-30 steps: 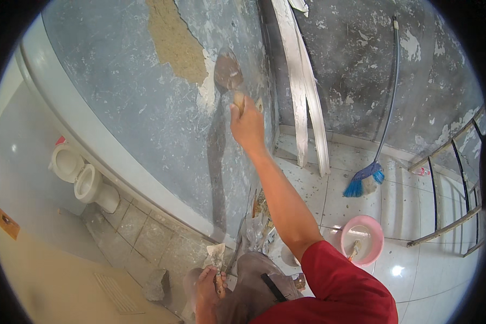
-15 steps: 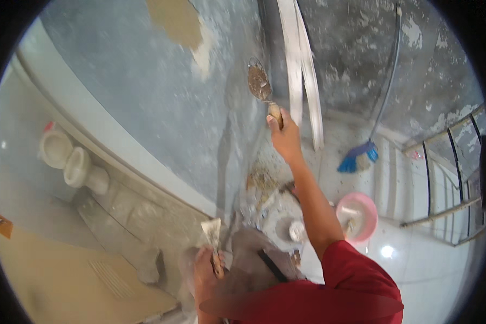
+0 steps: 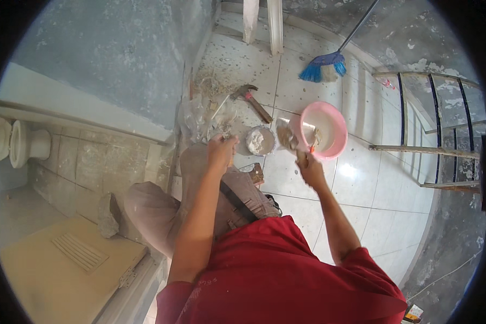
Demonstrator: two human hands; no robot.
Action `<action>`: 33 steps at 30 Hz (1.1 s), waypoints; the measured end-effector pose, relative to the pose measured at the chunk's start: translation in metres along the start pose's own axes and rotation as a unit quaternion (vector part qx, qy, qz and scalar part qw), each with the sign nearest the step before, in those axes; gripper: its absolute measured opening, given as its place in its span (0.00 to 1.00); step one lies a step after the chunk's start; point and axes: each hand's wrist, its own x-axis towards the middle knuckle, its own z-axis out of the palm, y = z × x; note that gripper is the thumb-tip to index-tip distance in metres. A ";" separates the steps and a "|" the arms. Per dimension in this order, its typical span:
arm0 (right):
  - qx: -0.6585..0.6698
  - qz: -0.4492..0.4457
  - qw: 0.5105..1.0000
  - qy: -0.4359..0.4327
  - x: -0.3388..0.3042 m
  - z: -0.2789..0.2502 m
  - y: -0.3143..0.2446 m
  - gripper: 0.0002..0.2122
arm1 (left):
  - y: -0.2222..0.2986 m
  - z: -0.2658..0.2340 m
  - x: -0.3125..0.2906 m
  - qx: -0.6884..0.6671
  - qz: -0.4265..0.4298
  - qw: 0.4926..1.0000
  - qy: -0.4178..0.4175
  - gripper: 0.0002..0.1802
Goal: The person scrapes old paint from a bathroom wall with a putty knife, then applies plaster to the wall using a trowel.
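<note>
My right hand (image 3: 311,170) is closed round the wooden handle of a small trowel (image 3: 287,137). Its blade, somewhat blurred, hangs between a round tub of whitish paste (image 3: 258,141) and a pink basin (image 3: 337,129). Over my knee, my left hand (image 3: 221,155) grips a putty knife (image 3: 231,161); only a bit of its handle shows clearly, and the blade is hard to make out against the clutter. Inside the basin are pale liquid and a tool with an orange part, partly hidden by the rim and my right hand.
A claw hammer (image 3: 257,106) lies beside crumpled clear plastic (image 3: 200,116) and rubble along the grey wall (image 3: 119,54). Farther off stand a blue broom (image 3: 324,67) and white boards (image 3: 275,27). A ladder (image 3: 421,148) is at right, a toilet (image 3: 29,143) at far left.
My right hand has come down from the wall with the trowel to beside the basin. My left hand has moved forward and right with the putty knife. The view has tilted down toward the floor.
</note>
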 end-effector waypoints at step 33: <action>0.472 0.333 0.772 -0.265 0.007 0.053 -0.001 0.15 | -0.139 0.037 0.123 0.295 -0.010 0.955 0.003 0.13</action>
